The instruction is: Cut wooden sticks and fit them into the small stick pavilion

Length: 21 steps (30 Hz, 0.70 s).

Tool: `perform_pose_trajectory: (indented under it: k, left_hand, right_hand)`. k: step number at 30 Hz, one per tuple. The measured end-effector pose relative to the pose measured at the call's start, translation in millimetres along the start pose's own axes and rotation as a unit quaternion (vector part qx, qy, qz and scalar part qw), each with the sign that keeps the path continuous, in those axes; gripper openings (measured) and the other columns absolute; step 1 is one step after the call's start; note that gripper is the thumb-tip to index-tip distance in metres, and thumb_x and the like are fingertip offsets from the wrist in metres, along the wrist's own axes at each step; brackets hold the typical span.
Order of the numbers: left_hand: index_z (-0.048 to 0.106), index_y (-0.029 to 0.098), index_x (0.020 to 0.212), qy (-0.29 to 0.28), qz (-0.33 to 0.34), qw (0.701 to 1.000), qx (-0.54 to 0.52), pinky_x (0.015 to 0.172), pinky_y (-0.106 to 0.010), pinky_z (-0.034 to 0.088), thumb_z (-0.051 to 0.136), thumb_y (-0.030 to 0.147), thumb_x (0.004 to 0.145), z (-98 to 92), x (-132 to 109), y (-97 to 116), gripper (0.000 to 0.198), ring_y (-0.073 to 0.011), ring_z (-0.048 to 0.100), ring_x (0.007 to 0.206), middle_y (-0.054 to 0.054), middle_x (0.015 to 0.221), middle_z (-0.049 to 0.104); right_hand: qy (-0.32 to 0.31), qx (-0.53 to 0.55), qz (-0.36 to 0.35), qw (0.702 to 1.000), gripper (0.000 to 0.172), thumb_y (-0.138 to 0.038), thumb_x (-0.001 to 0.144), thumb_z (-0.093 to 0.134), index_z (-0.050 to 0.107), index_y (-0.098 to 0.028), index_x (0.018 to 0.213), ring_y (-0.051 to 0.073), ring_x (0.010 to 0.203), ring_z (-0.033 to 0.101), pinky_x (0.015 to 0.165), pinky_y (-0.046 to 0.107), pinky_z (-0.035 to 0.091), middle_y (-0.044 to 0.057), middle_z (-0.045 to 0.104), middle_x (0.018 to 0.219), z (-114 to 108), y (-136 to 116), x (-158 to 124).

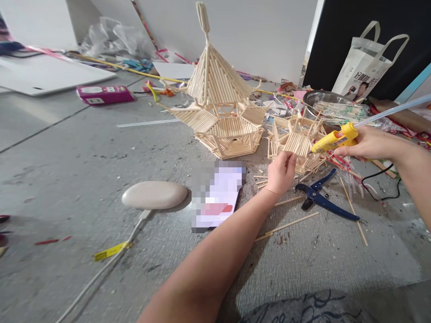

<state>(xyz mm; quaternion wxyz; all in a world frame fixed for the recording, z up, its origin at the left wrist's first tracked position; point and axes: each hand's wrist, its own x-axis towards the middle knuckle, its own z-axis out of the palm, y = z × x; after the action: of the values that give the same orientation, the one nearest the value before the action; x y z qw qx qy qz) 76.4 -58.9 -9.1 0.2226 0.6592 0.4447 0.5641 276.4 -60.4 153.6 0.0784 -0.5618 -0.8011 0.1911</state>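
Note:
My right hand (368,142) is wrapped round a yellow hot glue gun (336,138) with a long clear glue stick (393,109) out of its back. The nozzle points left at a small frame of wooden sticks (296,142). At the near side of that frame, my left hand (282,171) is closed, thumb and fingers pinched together by the slatted panel's lower edge. Whether a stick is between those fingers is hidden. A taller stick pavilion (222,80) with a pointed slatted roof stands upright to the left.
Blue cutters (319,199) and loose wooden sticks (296,223) lie near my hands. A lit phone (218,197) and a pale oval device (155,195) with a cable are left. Behind are a metal bowl (310,96), wrapped stick bundles (343,111), a white bag (362,67) and a purple packet (104,95).

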Motion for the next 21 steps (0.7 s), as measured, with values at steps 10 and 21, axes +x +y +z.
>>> perform_pose_trajectory:
  k: [10,21]
  left_hand:
    - [0.053,0.018,0.078,-0.008,-0.009,1.0,-0.009,0.055,-0.021,0.036,0.041,0.034,0.086,-0.2,-0.3,0.9,0.022,-0.0102,0.046,0.055,0.001,0.061,0.052]
    - [0.053,0.019,0.078,-0.008,-0.01,1.0,-0.015,0.054,-0.021,0.036,0.042,0.035,0.085,0.8,-0.7,-1.1,0.021,-0.0101,0.045,0.055,0.002,0.06,0.052]
  right_hand:
    - [0.0,0.021,0.017,1.0,0.027,-0.048,0.064,0.069,0.067,-0.027,0.082,0.011,0.046,0.042,0.04,0.025,0.029,-0.003,0.047,0.05,1.3,1.7,0.2]
    - [0.008,-0.005,-0.004,1.0,0.028,-0.05,0.066,0.066,0.066,-0.027,0.082,0.013,0.05,0.046,0.044,0.026,0.032,-0.002,0.049,0.052,1.4,1.7,-0.3]
